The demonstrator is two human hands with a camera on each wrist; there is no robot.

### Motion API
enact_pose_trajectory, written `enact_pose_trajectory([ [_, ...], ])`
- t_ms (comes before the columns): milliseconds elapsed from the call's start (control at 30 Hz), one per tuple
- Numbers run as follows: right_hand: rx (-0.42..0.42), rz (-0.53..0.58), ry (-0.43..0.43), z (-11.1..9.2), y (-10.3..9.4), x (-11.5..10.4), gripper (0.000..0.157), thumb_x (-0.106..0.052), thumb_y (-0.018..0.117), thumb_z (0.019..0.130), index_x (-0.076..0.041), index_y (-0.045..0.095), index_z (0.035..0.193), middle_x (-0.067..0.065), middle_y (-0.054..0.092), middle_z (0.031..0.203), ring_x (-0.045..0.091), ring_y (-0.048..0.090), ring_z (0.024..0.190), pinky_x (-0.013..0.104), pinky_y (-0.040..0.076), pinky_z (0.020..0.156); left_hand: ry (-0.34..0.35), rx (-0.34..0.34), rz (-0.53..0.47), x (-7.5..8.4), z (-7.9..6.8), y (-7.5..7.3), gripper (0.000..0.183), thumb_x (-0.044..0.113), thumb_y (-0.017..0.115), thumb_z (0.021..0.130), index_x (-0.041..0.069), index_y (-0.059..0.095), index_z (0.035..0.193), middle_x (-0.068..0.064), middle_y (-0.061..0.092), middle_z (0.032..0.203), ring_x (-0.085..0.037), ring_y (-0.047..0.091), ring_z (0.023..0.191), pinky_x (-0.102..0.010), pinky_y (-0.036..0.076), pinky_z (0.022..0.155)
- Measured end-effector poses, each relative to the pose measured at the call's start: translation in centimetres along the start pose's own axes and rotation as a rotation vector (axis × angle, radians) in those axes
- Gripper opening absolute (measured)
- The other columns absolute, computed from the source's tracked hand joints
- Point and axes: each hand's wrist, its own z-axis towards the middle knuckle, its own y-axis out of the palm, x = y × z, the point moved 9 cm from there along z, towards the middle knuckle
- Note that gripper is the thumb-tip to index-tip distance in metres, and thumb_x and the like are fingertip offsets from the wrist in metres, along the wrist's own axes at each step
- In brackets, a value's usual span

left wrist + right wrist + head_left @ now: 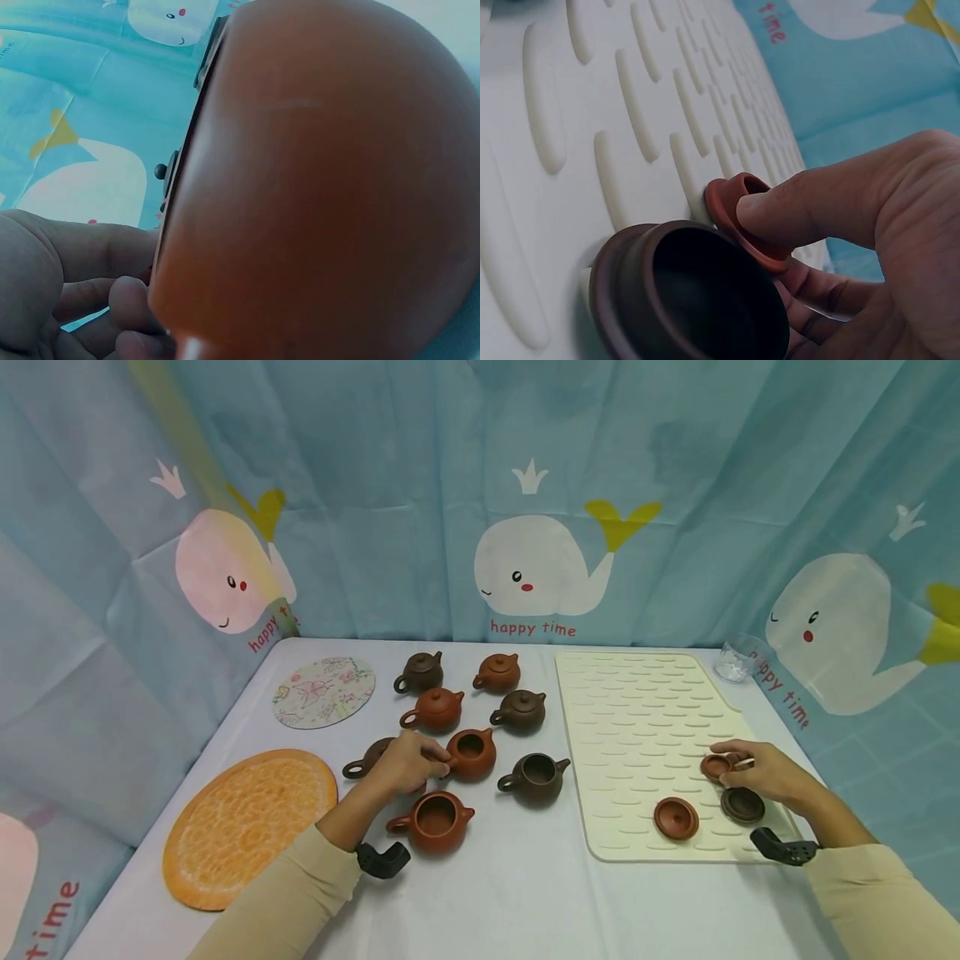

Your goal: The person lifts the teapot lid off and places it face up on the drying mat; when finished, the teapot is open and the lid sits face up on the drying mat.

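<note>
My left hand [408, 762] holds the handle side of a lidless red-brown teapot [472, 753], its spout pointing right. Just below it stands another lidless red-brown teapot [437, 828], and a dark teapot [372, 755] is partly hidden behind the hand. A red-brown pot body [322, 180] fills most of the left wrist view, covering some fingertips. Over the cream mat, my right hand [767, 770] pinches a small red-brown lid [742, 225] between thumb and fingers. A dark lid [622, 300] and another red-brown lid [676, 819] lie upside down on the mat, close by.
A lidless dark teapot [536, 778] stands left of the cream ridged mat [630, 718]. Several lidded teapots, including a dark one [519, 711], stand farther back. At left lie an orange round mat [251, 827] and a floral one [324, 693]. A clear cup [735, 662] stands back right.
</note>
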Motion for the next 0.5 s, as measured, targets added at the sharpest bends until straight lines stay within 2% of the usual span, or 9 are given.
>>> enact_pose_trajectory([
  [300,0.0,-0.012,0.043,-0.33,-0.19,0.5,0.059,-0.021,0.073,0.085,0.009,0.051,0.131,0.029,0.055,0.113,0.04,0.055,0.098,0.045,0.047,0.074,0.026,0.004,0.002,0.07,-0.09,0.07,0.011,0.005,0.073,0.084,0.009,0.074,0.094,-0.003,0.063,0.078,-0.015,0.05,0.048,-0.026,0.041,0.044],
  [500,0.018,0.005,0.067,-0.51,-0.46,0.85,0.061,-0.023,0.073,0.085,0.009,0.05,0.132,0.025,0.056,0.111,0.037,0.056,0.097,0.041,0.047,0.074,0.024,0.008,0.012,-0.01,-0.19,0.06,0.011,0.005,0.073,0.085,0.009,0.074,0.095,-0.002,0.063,0.078,-0.015,0.05,0.049,-0.026,0.041,0.045],
])
